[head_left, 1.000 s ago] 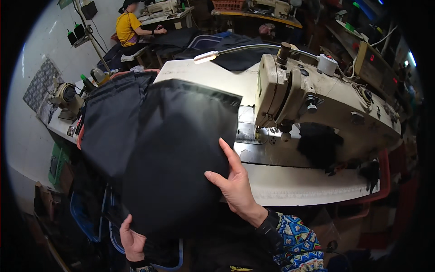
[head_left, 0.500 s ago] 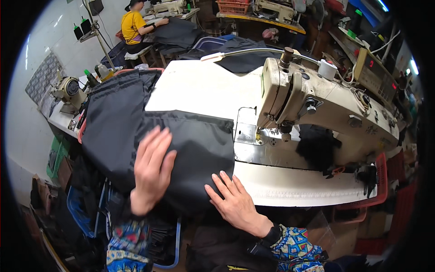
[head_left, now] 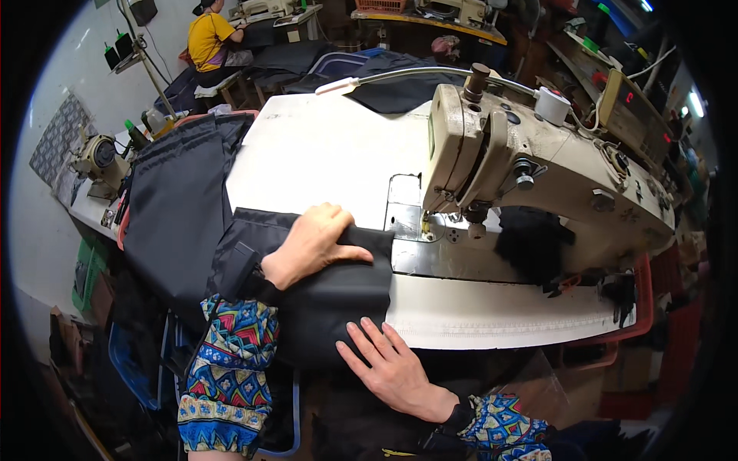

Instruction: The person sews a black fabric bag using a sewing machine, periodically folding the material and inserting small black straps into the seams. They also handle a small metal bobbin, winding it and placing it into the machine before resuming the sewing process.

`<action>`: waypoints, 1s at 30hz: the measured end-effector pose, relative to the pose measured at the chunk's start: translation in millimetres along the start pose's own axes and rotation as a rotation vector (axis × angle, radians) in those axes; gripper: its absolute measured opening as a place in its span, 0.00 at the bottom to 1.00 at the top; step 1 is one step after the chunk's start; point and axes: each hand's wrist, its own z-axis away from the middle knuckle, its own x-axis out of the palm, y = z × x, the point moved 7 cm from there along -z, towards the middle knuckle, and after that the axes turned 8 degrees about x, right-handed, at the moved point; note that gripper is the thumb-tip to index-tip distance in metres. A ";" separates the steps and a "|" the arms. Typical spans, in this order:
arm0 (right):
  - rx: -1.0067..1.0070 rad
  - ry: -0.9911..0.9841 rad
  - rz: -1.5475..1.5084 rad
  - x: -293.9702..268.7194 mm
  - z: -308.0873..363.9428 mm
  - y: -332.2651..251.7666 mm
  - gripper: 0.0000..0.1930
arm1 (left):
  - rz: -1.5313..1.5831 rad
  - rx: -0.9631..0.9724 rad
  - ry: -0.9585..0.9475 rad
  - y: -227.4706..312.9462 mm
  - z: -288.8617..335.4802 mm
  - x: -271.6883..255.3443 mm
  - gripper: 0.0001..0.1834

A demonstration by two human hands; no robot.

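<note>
**Black cloth spread flat beside the sewing machine, both hands upon it**

A smooth, dark black fabric panel with a stitched-looking hem (head_left: 338, 296) lies partly on the white, smooth-topped surface (head_left: 323, 154), just left of the cream-coloured, worn metal sewing machine (head_left: 553, 169), its near part hanging towards the person. The left hand (head_left: 314, 242), farther left of the machine, rests palm down over the hem, fingers bent and thumb stretched out; whether its fingertips pinch the cloth cannot be told. The right hand (head_left: 390, 374), nearer the person than the machine, is open, fingers spread on the cloth's near right part. Together they probably keep the slippery-looking material flat and square.

Well left of the machine, a layered pile of black fabric pieces (head_left: 173, 207) drapes over a basket, presumably kept within reach. A slim white lamp on a bendable metal neck (head_left: 337, 86) extends left from the machine, likely positioned to light the surface.
</note>
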 end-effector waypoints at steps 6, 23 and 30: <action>-0.020 0.276 -0.190 -46.4 25.4 21.8 0.15 | 0.093 0.308 0.131 52.7 -14.1 22.9 0.25; 0.204 0.219 -0.051 -54.6 12.1 107.2 0.25 | 0.766 -0.151 0.064 47.3 -25.6 54.2 0.06; 0.182 0.132 0.056 -50.3 -2.4 114.8 0.25 | 0.483 -0.183 0.007 53.2 -38.6 53.6 0.06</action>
